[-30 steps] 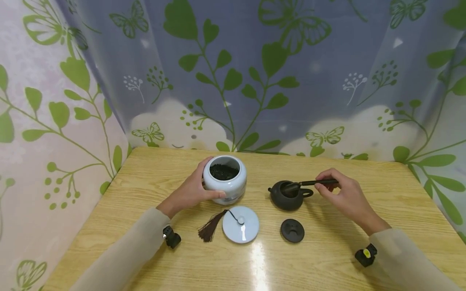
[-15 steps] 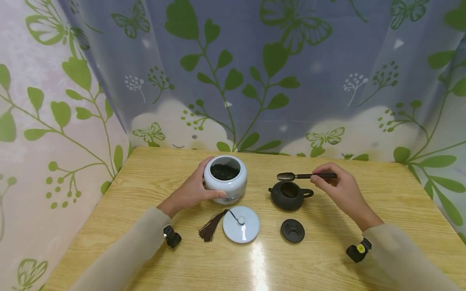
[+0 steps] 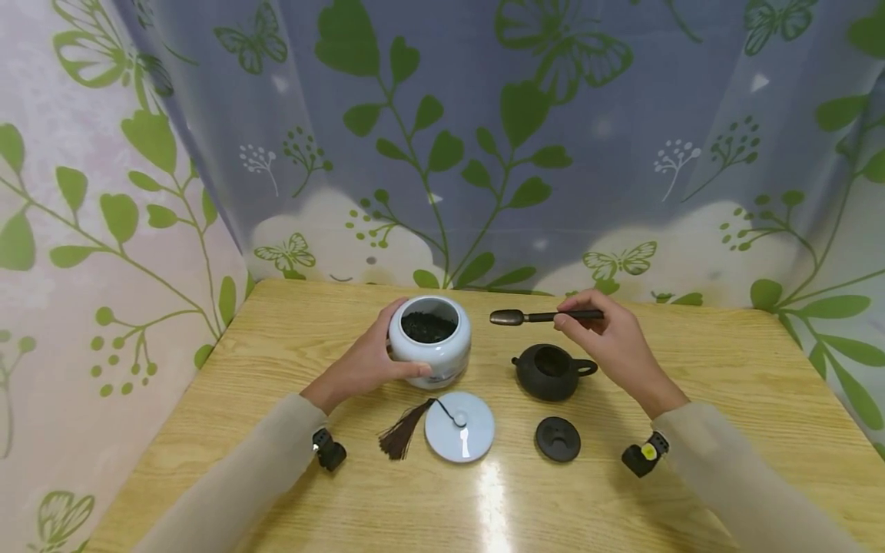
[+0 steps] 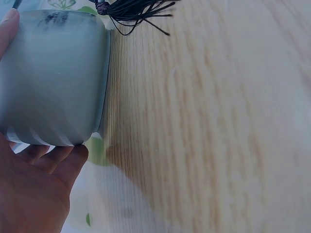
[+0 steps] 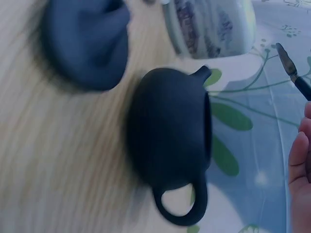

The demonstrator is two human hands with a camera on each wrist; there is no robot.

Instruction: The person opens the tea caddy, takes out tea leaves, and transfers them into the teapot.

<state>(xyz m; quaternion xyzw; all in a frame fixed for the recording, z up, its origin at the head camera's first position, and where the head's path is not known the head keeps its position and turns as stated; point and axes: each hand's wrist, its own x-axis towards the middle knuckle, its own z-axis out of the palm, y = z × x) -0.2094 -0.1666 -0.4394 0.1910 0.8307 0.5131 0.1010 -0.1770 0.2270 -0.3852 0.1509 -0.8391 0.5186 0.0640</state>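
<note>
My left hand (image 3: pixel 373 355) grips a white ceramic jar (image 3: pixel 442 361) round its side, thumb at the front and fingers behind. Dark loose tea leaves (image 3: pixel 427 327) show inside its mouth. In my right hand (image 3: pixel 615 338) a tea scoop (image 3: pixel 508 317) with a dark handle is pinched, its bowl pointing left toward the jar. Below and left of that hand stands a small black teapot (image 3: pixel 549 380) without its lid, handle to the right. The left wrist view shows the jar (image 4: pixel 53 77) with fingertips against its wall; the teapot (image 5: pixel 167 128) fills the middle of the right wrist view.
In front of the jar lies its pale round lid (image 3: pixel 459 438), with a brown tassel (image 3: pixel 404 434) spread to its left. The black teapot lid (image 3: pixel 558 439) lies in front of the teapot. A patterned curtain (image 3: pixel 442 153) rises behind the wooden table (image 3: pixel 332 491).
The scoop has come up out of the teapot and travelled left with my right hand, to above and behind the teapot. My left hand and the jar have stayed in place.
</note>
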